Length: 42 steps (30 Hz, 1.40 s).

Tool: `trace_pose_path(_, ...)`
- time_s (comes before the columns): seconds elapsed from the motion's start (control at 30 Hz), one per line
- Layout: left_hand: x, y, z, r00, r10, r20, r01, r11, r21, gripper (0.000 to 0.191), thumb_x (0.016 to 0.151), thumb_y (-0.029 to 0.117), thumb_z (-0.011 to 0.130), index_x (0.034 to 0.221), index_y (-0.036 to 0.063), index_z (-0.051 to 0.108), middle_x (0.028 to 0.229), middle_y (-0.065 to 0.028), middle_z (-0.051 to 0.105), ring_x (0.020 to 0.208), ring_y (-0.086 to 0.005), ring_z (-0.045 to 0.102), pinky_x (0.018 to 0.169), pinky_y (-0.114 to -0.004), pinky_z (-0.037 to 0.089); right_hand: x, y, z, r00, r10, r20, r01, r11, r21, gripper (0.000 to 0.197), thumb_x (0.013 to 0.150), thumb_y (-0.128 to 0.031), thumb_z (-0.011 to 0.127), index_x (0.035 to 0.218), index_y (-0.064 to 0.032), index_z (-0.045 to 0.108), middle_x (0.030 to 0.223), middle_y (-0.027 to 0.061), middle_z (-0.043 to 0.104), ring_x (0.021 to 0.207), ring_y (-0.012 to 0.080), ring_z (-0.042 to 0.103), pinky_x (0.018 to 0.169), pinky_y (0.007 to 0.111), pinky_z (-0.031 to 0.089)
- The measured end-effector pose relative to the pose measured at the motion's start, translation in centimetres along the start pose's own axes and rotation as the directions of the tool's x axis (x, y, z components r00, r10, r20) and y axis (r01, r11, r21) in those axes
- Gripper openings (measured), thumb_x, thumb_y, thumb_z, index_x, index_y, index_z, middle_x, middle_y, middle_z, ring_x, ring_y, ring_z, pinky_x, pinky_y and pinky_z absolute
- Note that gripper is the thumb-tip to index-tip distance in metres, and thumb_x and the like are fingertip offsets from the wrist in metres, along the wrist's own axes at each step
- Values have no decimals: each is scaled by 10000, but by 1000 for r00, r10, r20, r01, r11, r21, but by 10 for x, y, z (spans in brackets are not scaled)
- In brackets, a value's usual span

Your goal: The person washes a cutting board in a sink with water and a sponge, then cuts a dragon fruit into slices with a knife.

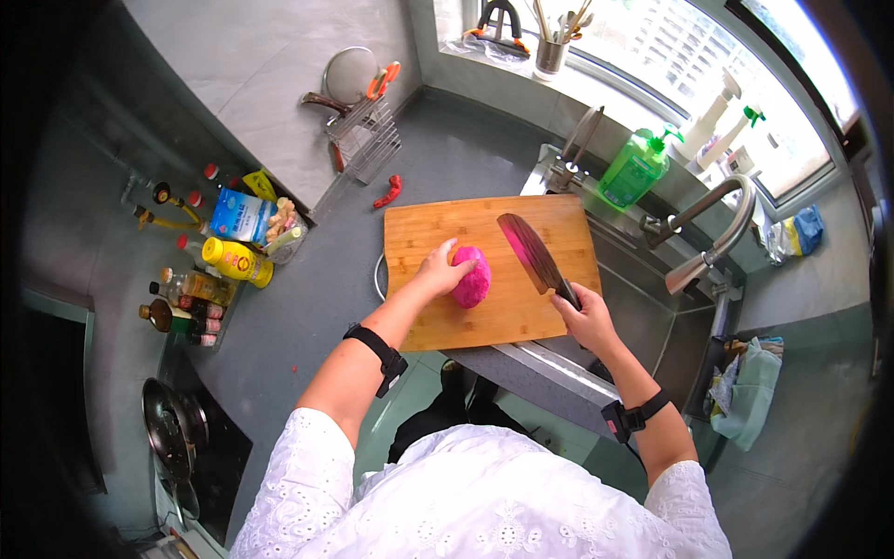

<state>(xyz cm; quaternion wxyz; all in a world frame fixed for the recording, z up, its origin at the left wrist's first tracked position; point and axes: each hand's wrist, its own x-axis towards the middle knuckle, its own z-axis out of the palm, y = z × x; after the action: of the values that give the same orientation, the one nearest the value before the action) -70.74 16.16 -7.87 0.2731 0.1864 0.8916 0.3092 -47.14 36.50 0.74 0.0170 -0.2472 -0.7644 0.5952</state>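
A bright pink, oval piece of food (473,279), perhaps peeled dragon fruit, lies on a wooden cutting board (419,230). My left hand (441,271) touches its left side, the thumb over its top and the fingers stretched towards its far end. In my right hand (587,318) is the black handle of a kitchen knife (532,253), right of the pink piece. The blade points up and left above the board, and its face bears a pink reflection or stain. The board reaches over the edge of the steel sink.
Right of the board are the steel sink (632,300), a curved faucet (740,202) and a green soap bottle (634,168). A red chili pepper (388,192) lies beyond the board, near a wire rack (367,140). Bottles, including a yellow one (237,262), and a pan (164,426) stand left.
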Motion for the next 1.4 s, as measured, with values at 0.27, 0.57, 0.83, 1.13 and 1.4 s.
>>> trace_pose_path(0.27, -13, 9, 0, 952, -229, 203, 277, 926, -256, 911, 811, 482, 797, 1521, 99, 374, 1453, -228, 486, 1226, -344, 598, 785, -448, 636, -15, 13, 15, 996, 59, -62, -66, 991, -115, 295, 948, -260, 682, 848, -1, 581, 641, 23, 458, 599, 117, 402, 550, 317, 367)
trace_pose_path(0.57, -18, 5, 13, 939, -275, 204, 325, 903, -280, 935, 850, 400, 792, 1551, 117, 242, 1388, -208, 531, 1126, -304, 645, 870, -467, 596, -12, 10, 36, 982, -119, -147, 95, 982, -162, 228, 934, -201, 689, 967, 13, 618, 681, 94, 550, 604, 169, 509, 588, 329, 437)
trace_pose_path(0.83, -26, 10, -11, 659, 751, 46, -739, 635, 224, 490, 763, 206, 809, 1225, 120, 673, 1283, -129, 603, 1206, -370, 564, 1012, -437, 491, -9, 2, 33, 987, -142, -77, 113, 949, -295, 235, 921, -197, 693, 1044, -10, 622, 776, 166, 640, 707, 329, 630, 651, 386, 489)
trace_pose_path(1.13, -35, 6, -8, 592, 806, -10, -769, 569, 290, 449, 754, 187, 792, 1188, 178, 678, 1256, -49, 615, 1165, -282, 607, 862, -403, 588, -10, -20, 29, 968, -248, 45, 239, 844, -480, 255, 935, -284, 679, 1069, -79, 612, 873, 131, 688, 825, 345, 671, 690, 430, 517)
trace_pose_path(1.4, -34, 13, -11, 605, 796, 4, -767, 581, 272, 394, 779, 163, 770, 1166, 169, 698, 1231, -46, 642, 1143, -287, 621, 876, -396, 575, -8, -22, 27, 949, -288, 127, 304, 727, -616, 255, 959, -298, 643, 1097, -93, 578, 915, 96, 688, 835, 305, 683, 664, 430, 524)
